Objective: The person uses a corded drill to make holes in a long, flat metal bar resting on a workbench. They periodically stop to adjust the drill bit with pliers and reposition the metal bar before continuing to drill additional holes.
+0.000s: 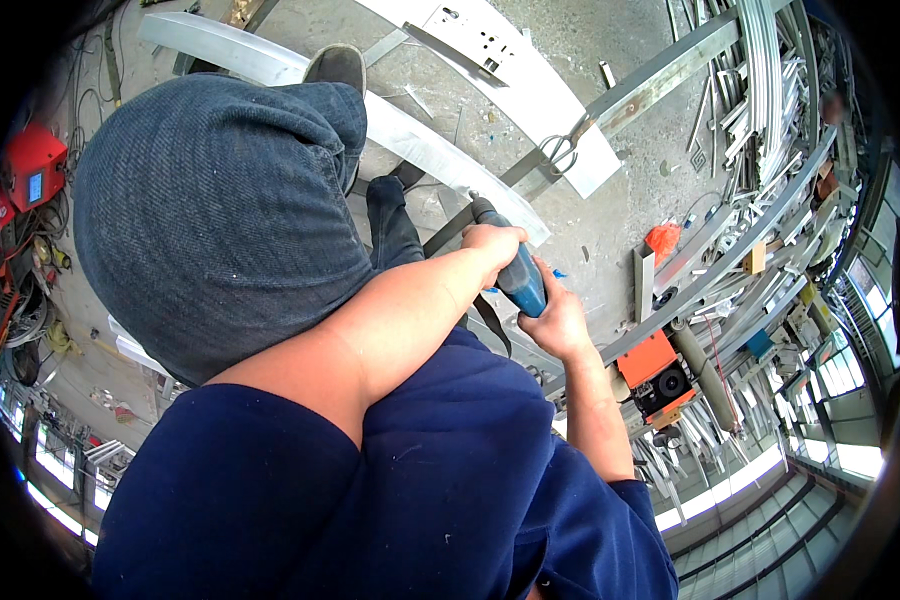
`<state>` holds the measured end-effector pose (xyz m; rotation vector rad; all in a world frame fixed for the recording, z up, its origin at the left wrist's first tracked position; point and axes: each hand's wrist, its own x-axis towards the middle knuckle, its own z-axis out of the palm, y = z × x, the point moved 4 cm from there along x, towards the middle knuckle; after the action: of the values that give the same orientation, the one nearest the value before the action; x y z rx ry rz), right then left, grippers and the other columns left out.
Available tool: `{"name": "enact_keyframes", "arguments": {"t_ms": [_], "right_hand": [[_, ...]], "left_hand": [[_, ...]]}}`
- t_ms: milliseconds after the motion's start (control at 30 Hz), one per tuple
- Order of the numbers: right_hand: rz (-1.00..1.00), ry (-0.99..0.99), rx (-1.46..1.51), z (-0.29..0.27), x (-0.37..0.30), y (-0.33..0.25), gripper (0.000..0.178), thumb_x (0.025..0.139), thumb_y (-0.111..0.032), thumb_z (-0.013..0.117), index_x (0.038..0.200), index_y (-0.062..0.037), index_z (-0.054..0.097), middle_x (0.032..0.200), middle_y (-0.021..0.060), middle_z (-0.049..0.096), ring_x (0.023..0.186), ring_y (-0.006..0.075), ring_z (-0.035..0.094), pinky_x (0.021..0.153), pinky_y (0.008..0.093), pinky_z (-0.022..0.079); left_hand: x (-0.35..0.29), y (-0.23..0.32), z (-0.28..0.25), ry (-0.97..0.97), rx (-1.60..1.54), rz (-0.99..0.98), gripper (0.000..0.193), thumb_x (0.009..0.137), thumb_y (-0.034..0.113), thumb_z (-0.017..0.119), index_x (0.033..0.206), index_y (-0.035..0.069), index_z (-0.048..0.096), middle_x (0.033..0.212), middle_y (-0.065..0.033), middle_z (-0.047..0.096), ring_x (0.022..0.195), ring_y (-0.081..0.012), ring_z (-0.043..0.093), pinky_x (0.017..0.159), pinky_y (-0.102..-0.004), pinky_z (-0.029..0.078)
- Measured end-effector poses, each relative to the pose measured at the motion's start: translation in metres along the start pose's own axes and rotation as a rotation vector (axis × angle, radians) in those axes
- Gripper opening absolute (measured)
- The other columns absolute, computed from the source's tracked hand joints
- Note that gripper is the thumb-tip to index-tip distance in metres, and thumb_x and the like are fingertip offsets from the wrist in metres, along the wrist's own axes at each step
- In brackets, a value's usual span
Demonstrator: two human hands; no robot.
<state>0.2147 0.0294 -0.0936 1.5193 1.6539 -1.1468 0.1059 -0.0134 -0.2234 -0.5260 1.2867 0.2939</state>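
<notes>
My left hand (494, 248) is closed around the dark front of a long blue power tool (521, 282), which looks like a die grinder. My right hand (558, 318) grips the tool's blue rear body. Its narrow nose points away from me, toward the edge of a long pale metal profile (450, 158). Whether the tip touches the metal I cannot tell. My raised leg in dark jeans (220, 200) fills the left, with my shoe (336, 68) by the profile.
Beyond the profile lies a white panel with cutouts (487, 55); scissors-like ring handles (560, 152) rest near a steel beam (660, 75). Metal offcuts (760, 110) pile up at right, near an orange machine (652, 370). A red machine (36, 168) and cables stand at left.
</notes>
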Motion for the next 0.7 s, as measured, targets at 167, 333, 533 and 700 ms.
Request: {"name": "enact_keyframes", "arguments": {"t_ms": [167, 333, 533, 700], "right_hand": [[0.008, -0.006, -0.023, 0.002, 0.001, -0.001, 0.091, 0.067, -0.018, 0.072, 0.153, -0.0156, 0.041, 0.098, 0.0274, 0.071, 0.094, 0.0459, 0.069, 0.086, 0.0504, 0.055], [0.036, -0.028, -0.118, -0.003, 0.003, -0.021, 0.092, 0.068, -0.018, 0.072, 0.153, -0.0123, 0.038, 0.097, 0.0264, 0.071, 0.092, 0.0455, 0.069, 0.087, 0.0504, 0.055], [0.062, -0.060, -0.170, -0.004, 0.005, -0.037, 0.088, 0.070, -0.018, 0.071, 0.151, -0.0099, 0.039, 0.096, 0.0253, 0.072, 0.091, 0.0444, 0.069, 0.086, 0.0502, 0.056], [0.056, -0.079, -0.194, -0.004, 0.006, -0.043, 0.089, 0.070, -0.021, 0.072, 0.152, -0.0097, 0.037, 0.092, 0.0247, 0.072, 0.088, 0.0428, 0.070, 0.083, 0.0497, 0.056]], "left_hand": [[0.009, -0.002, -0.001, -0.034, -0.039, 0.024, 0.081, 0.083, 0.024, 0.077, 0.136, -0.013, 0.029, 0.124, -0.0269, 0.060, 0.101, -0.0321, 0.069, 0.079, -0.0482, 0.059], [0.009, 0.004, -0.010, -0.086, -0.015, 0.015, 0.064, 0.083, 0.026, 0.077, 0.128, -0.011, 0.051, 0.120, -0.0230, 0.065, 0.100, -0.0293, 0.069, 0.083, -0.0461, 0.057], [-0.004, 0.016, -0.019, -0.140, -0.007, -0.056, 0.041, 0.089, 0.031, 0.072, 0.115, 0.000, 0.064, 0.106, -0.0139, 0.068, 0.091, -0.0262, 0.068, 0.082, -0.0430, 0.056], [0.000, 0.016, -0.026, -0.199, -0.024, -0.084, 0.039, 0.091, 0.030, 0.071, 0.116, 0.001, 0.063, 0.105, -0.0136, 0.068, 0.090, -0.0265, 0.069, 0.081, -0.0426, 0.057]]}}
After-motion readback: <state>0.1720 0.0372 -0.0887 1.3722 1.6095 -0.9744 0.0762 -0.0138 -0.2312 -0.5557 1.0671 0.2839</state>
